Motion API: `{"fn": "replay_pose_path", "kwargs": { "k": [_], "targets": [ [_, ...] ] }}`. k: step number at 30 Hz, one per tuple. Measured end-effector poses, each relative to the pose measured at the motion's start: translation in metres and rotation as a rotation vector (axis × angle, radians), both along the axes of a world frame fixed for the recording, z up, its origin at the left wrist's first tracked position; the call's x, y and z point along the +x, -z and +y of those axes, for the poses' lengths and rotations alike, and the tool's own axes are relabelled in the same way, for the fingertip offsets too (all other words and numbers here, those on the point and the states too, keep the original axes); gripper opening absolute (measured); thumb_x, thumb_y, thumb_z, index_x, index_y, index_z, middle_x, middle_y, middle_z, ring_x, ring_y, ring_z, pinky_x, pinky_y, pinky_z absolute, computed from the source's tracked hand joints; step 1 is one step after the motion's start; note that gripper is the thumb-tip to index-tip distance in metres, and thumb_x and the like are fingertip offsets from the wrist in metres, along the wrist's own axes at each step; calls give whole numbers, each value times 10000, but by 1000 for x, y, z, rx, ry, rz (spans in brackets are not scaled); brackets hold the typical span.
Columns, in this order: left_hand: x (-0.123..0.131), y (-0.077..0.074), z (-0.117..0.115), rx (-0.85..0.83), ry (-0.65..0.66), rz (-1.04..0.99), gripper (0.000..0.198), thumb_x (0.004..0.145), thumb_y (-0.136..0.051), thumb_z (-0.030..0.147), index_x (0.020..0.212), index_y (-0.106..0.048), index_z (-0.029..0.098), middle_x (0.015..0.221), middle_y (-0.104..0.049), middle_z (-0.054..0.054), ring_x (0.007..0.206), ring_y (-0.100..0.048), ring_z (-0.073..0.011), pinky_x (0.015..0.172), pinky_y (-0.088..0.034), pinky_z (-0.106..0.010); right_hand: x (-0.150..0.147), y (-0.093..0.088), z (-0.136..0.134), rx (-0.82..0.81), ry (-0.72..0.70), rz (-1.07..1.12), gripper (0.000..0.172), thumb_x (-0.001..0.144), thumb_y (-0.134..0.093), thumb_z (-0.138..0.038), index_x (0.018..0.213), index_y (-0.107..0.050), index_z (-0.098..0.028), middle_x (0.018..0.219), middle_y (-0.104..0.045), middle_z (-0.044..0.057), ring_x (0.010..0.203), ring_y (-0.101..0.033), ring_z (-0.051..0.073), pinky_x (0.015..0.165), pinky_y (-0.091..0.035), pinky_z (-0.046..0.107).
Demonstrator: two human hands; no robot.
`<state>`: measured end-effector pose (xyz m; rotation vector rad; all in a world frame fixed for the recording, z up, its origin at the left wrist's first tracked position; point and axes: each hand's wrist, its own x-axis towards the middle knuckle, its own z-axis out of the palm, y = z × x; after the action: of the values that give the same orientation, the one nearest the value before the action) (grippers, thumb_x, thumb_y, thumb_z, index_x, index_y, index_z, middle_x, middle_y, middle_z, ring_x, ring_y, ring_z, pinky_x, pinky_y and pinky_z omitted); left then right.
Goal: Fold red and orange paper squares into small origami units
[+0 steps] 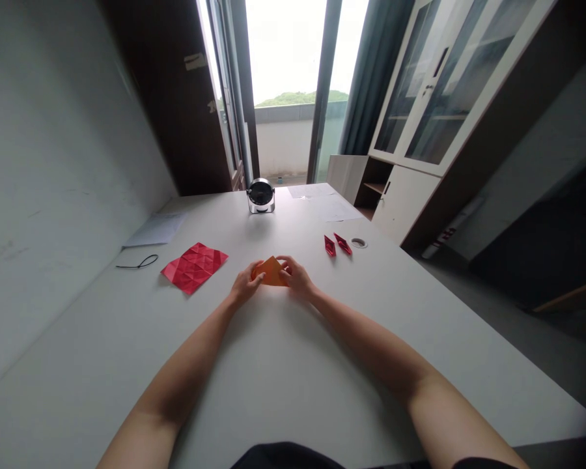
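A small folded orange paper [272,271] lies on the white table [283,365], held between both hands. My left hand [245,284] pinches its left edge with closed fingers. My right hand [297,277] grips its right side, fingers curled over the paper. To the left, apart from the hands, a creased red paper sheet [194,266] lies flat. To the right rest two small folded red paper pieces [336,244].
A small desk fan [260,195] stands at the far middle of the table. A black cable tie [137,263] and white sheets [156,228] lie at the left by the wall. A round cable hole [358,243] is at the right. Cabinets stand beyond the table's right edge.
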<state>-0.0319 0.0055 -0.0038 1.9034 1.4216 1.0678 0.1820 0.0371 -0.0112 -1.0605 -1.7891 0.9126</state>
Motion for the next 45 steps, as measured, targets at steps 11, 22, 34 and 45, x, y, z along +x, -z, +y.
{"fn": "replay_pose_path", "kwargs": {
  "k": [11, 22, 34, 45],
  "targets": [
    [0, -14, -2, -319, 230, -313, 584, 842, -604, 559, 1236, -654, 132, 1165, -702, -108, 1049, -654, -281, 890, -515, -368, 4, -10, -2, 145, 29, -73, 291, 864, -555, -284, 1120, -676, -220, 788, -645, 7, 679, -565, 145, 663, -465, 259],
    [7, -22, -10, -418, 383, -408, 548, 834, -616, 610, 1149, -706, 171, 1087, -722, -73, 953, -665, -222, 816, -508, -295, 7, -18, -3, 107, -46, -47, 258, 870, -561, -417, 840, -693, -197, 714, -646, -8, 650, -558, 144, 631, -440, 252],
    [1, -3, 1, -351, 178, -415, 481, 764, -679, 599, 854, -690, 127, 688, -673, -41, 564, -632, -150, 554, -477, -244, 8, -18, 0, -11, 11, 144, 258, 833, -558, -427, 760, -602, -183, 649, -552, -26, 604, -476, 127, 571, -382, 246],
    [-3, 2, 10, -64, -123, -676, 358, 729, -756, 484, 789, -700, 136, 711, -670, -28, 651, -614, -143, 647, -490, -246, 6, -28, -6, -136, -30, 322, 210, 786, -546, -365, 663, -508, -200, 559, -469, -41, 530, -442, 115, 510, -345, 236]
  ]
}}
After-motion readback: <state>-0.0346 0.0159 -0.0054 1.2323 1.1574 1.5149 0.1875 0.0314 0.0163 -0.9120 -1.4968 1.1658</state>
